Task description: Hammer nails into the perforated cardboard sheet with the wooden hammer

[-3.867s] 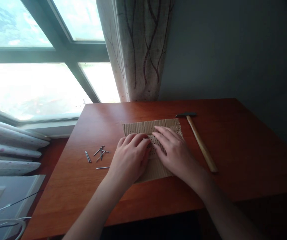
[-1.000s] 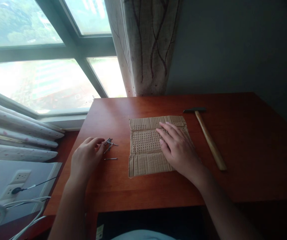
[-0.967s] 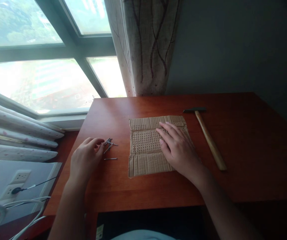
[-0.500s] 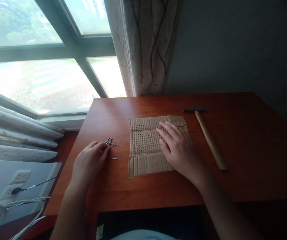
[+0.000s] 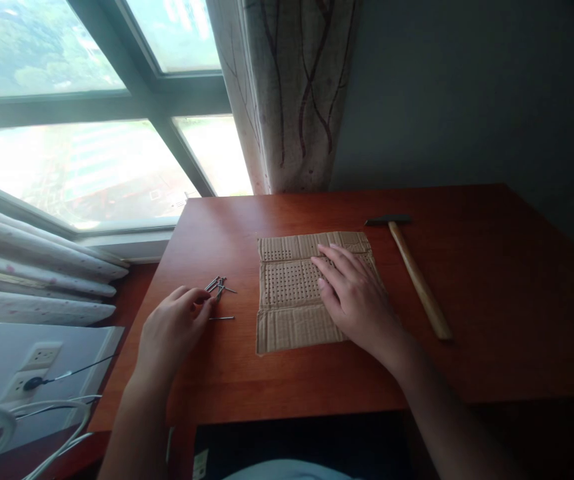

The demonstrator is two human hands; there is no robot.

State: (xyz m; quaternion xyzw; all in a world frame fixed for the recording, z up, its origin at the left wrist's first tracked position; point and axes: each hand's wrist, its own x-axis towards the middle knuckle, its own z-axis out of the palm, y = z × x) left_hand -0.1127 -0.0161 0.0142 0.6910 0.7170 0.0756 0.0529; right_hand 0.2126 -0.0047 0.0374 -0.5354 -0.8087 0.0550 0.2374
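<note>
Nails (image 5: 221, 285) lie in a loose heap at nine o'clock of the cardboard (image 5: 293, 285), with a lone nail (image 5: 225, 318) at six o'clock of the heap; the left hand (image 5: 173, 331) is at the heap, thumb and fingers narrowed to a pinch, though I cannot tell whether a nail is held; the right hand (image 5: 357, 292) rests spread and flat on the cardboard's three-o'clock side; the hammer (image 5: 419, 280) lies apart at three o'clock on the table (image 5: 497, 287); the step looks like picking among the nails, which calls for a fine pinch on one shank.
</note>
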